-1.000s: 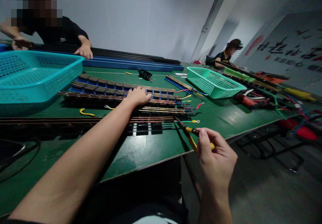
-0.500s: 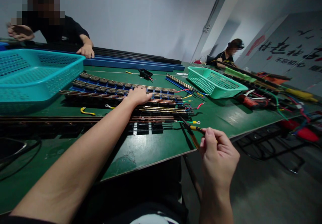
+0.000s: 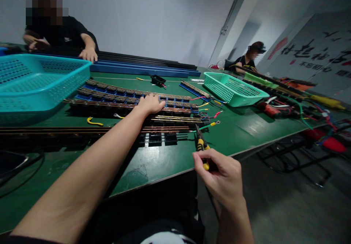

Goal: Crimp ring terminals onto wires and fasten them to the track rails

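My left hand (image 3: 150,104) rests palm-down across the long rail strips (image 3: 115,98) with blue and black bases, its thumb apart from the fingers; some fingertips are hidden. Closed around the black-and-yellow handles of a pair of pliers (image 3: 201,143), my right hand (image 3: 219,174) is at the table's front edge. The plier jaws point away from me, at the green wire (image 3: 203,127) by the end of the front copper-coloured rail strip (image 3: 167,129); whether they grip it I cannot tell. This wire ends in a yellow sleeve and a ring terminal (image 3: 217,122).
A blue-green basket (image 3: 46,90) stands at the left and a lighter green basket (image 3: 233,98) at the right. Behind it lies a red-and-black tool (image 3: 274,110). Blue bars (image 3: 142,68) run along the back. Two other people sit at the table.
My right hand has moved left and turned the pliers more upright, bringing their jaws to the green wire. The wire's terminal end has risen slightly. My left hand stays in place.
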Demonstrator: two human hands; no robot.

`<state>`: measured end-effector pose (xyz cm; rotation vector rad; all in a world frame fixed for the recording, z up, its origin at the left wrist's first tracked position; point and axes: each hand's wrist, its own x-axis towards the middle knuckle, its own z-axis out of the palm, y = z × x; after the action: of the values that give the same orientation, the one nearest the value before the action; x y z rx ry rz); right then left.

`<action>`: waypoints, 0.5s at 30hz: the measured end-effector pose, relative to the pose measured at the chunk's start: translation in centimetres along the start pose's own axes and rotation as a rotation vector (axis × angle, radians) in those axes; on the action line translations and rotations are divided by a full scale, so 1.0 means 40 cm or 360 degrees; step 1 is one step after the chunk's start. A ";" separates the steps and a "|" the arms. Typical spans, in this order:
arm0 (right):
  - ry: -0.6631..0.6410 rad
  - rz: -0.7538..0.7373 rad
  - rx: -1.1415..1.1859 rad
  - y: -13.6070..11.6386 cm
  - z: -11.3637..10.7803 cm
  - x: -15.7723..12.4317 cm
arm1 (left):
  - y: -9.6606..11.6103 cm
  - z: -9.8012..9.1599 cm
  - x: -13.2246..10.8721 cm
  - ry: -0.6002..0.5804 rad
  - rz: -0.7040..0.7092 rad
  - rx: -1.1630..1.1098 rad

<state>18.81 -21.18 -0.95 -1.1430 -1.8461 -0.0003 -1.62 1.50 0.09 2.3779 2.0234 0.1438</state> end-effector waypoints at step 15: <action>-0.0356 -0.0091 -0.0011 0.007 -0.009 -0.009 | 0.001 -0.003 -0.005 -0.0010 0.0004 -0.0011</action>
<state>19.32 -21.44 -1.14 -1.1316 -2.0772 0.0920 -1.64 1.30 0.20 2.3739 2.0136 0.1426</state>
